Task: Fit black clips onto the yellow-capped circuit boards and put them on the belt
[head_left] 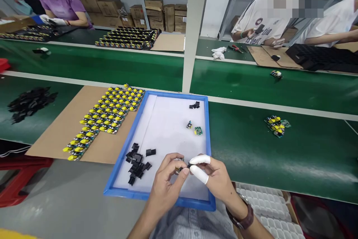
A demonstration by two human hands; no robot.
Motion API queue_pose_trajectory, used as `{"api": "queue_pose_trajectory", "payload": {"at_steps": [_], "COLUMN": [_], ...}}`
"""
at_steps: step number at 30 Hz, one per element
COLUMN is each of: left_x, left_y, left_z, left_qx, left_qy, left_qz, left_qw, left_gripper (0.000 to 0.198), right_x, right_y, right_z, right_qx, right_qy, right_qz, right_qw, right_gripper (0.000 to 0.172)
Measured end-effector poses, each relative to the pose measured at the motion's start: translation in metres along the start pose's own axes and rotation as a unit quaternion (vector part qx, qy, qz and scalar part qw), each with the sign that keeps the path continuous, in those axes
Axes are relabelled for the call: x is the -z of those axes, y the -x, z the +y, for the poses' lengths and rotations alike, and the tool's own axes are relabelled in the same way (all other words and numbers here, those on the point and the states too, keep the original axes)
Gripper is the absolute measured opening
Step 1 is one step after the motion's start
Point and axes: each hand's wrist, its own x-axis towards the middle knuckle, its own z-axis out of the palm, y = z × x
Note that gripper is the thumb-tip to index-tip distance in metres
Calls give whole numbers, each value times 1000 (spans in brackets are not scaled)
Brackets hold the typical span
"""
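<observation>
Near the tray (208, 138)'s near right corner, we pinch a partly hidden circuit board (178, 170) in our left hand (167, 181), nearer it, and grip a small black piece (188, 165) between our right hand (219, 179)'s white-capped fingers. The piece lies just right of the board; we cannot tell either's long axis.

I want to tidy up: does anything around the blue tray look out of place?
One circuit board in the blue tray lies green side up, unlike the yellow-topped rows on the cardboard. Right of the tray, a small cluster of boards sits jumbled on the green bench. No damage shows clearly.
</observation>
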Motion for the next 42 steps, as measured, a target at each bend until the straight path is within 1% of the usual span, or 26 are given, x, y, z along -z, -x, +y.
{"api": "queue_pose_trajectory", "payload": {"at_steps": [4,8,10,12,14,15,17,19,21,22,24,25,27,29,31,33,36,39,42], "left_x": [-4,-6,-7,-8,-10,-10,-12,-14,-14,-13,-9,-6,1,7,11,12,12,12,12], "left_y": [1,2,3,2,2,3,4,5,6,6,6,6,6,6,6,6,7,6,6], "left_z": [4,7,7,4,0,-3,-8,-10,-8,-7,-3,-2,-1,-3,-5,-7,-6,-4,-4], "left_qx": [-26,-44,-62,-103,-160,-185,-217,-223,-200,-173,-96,-55,14,50,64,63,59,47,26], "left_qy": [-48,-65,-80,-110,-149,-167,-189,-186,-161,-136,-49,10,130,219,268,285,270,246,208], "left_qz": [6,30,48,88,135,150,154,136,114,102,70,52,12,-15,-26,-30,-37,-42,-29], "left_qw": [998,996,994,985,966,957,945,947,960,970,992,997,991,974,961,956,960,967,977], "left_gripper": [16,14,12,11,17,22,33,39,39,37,32,31,37,43,42,37,36,37,36], "right_x": [-1,-2,-3,-4,-5,-6,-7,-8,-7,-6,-4,-3,-1,-1,-3,-5,-10,-13,-15], "right_y": [0,1,2,3,4,5,5,4,2,0,-2,-2,-2,0,3,5,6,6,6], "right_z": [-4,-4,-2,2,6,8,10,9,7,5,0,-2,-3,-3,0,1,1,-3,-6], "right_qx": [-18,1,6,9,13,14,12,6,6,9,22,30,44,52,59,74,110,139,154], "right_qy": [-39,-48,-39,-34,-35,-37,-43,-53,-62,-65,-59,-50,-25,-6,9,33,77,95,97], "right_qz": [-1,-2,5,27,49,55,56,54,49,42,33,31,38,57,73,82,86,84,75], "right_qw": [999,999,999,999,998,998,997,997,997,997,997,998,998,997,996,993,987,982,980], "right_gripper": [11,8,11,19,25,26,28,28,23,20,16,15,15,15,16,16,18,22,26]}}
